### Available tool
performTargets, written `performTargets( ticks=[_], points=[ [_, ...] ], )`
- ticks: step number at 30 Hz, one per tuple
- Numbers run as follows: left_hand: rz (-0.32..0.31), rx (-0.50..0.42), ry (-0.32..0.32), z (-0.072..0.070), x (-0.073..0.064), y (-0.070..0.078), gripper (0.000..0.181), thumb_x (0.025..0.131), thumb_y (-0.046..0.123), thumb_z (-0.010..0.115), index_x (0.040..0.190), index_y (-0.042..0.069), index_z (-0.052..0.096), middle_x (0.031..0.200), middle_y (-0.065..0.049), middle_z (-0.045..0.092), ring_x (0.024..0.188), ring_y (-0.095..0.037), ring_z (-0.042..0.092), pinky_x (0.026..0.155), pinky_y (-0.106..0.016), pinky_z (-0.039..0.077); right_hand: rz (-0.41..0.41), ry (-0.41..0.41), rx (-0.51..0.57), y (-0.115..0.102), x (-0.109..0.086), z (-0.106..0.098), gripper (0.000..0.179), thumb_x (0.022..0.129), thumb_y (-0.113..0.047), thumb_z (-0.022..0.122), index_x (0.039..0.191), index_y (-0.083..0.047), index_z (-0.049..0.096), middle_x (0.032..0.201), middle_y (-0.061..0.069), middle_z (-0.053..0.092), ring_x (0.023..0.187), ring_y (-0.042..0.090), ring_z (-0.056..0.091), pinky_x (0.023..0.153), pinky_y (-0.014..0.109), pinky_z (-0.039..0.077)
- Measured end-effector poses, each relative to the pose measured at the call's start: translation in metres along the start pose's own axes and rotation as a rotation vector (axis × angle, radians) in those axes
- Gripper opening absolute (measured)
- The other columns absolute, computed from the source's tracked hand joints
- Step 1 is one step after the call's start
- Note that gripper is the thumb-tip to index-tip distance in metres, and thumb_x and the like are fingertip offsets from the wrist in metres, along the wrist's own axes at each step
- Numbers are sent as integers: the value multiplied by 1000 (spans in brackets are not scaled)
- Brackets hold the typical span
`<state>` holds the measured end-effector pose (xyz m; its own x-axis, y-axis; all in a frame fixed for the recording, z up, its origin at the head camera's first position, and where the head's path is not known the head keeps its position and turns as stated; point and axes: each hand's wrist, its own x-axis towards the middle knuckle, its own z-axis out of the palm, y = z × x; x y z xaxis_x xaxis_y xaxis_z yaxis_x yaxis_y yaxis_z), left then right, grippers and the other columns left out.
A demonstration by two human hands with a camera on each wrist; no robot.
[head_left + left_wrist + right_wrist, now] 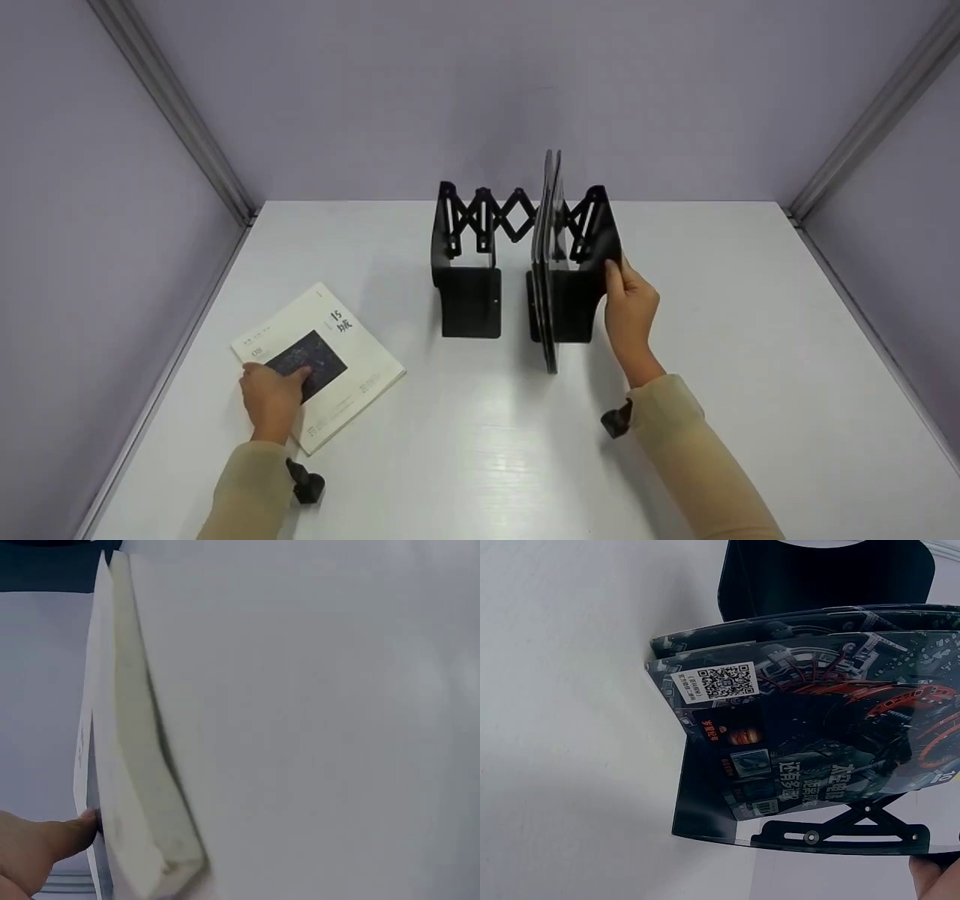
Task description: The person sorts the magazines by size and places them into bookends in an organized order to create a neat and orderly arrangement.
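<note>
A white book (pixel 354 351) with a dark square picture on its cover lies at a slant on the left of the table. My left hand (pixel 274 396) grips its near left edge, thumb (pixel 71 836) on the cover. A black expandable bookend (pixel 471 300) with a criss-cross lattice stands near the table's back. My right hand (pixel 631 311) holds its right end plate, with the thumb on the front edge. Upright inside the bookend, toward its right side, are a few thin dark magazines (pixel 547 300); the right wrist view shows one glossy magazine cover (pixel 817 712) with a QR code.
The white table (pixel 480 450) reflects light at its front middle. Pale walls (pixel 360 97) enclose it at the back and both sides, with grey metal posts (pixel 180 112) in the corners. Small black cameras sit at both wrists.
</note>
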<state>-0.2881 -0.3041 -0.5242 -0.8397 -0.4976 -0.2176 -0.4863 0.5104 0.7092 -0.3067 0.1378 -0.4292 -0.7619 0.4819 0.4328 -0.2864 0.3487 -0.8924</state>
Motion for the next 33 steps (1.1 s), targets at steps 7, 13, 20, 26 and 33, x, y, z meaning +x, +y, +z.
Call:
performTargets(
  ticks=[7, 13, 20, 26, 33],
  points=[
    [-18, -38, -8, 4, 9, 10, 99, 93, 8, 66, 149, -18, -11, 149, -43, 23, 140, -54, 32, 121, -57, 29, 0, 20, 12, 3, 0, 1, 27, 98, -2, 59, 121, 11, 62, 125, 25, 63, 81, -5, 60, 66, 4, 44],
    [-52, -61, 22, 5, 15, 10, 98, 91, 1, 64, 149, -18, -12, 148, -45, 22, 136, -54, 36, 118, -56, 35, -11, 9, 11, 7, 0, 1, 27, 98, -4, 59, 122, 8, 63, 125, 23, 63, 71, -9, 54, 63, 5, 41],
    [-53, -41, 56, -4, 24, 8, 84, 88, 0, 64, 147, -24, 10, 142, -47, 27, 133, -55, 35, 117, -57, 35, -11, 16, 13, 9, -1, 4, 27, 98, -3, 59, 122, 8, 63, 125, 23, 63, 75, 7, 63, 62, 5, 40],
    [-54, -34, 12, -19, 22, -1, 51, 89, 1, 64, 129, -24, 45, 129, -42, 48, 116, -47, 52, 99, -49, 52, -4, 5, 5, 13, -2, 8, 27, 98, -4, 59, 123, 6, 63, 126, 21, 63, 114, 24, 65, 75, 1, 46],
    [-110, -135, -75, -31, 18, 0, 53, 93, 9, 64, 136, -16, 47, 137, -35, 52, 123, -44, 55, 101, -49, 51, -5, 6, 6, 7, -3, 8, 27, 98, -3, 59, 122, 8, 63, 126, 21, 63, 119, 32, 62, 81, -1, 46]
  ],
)
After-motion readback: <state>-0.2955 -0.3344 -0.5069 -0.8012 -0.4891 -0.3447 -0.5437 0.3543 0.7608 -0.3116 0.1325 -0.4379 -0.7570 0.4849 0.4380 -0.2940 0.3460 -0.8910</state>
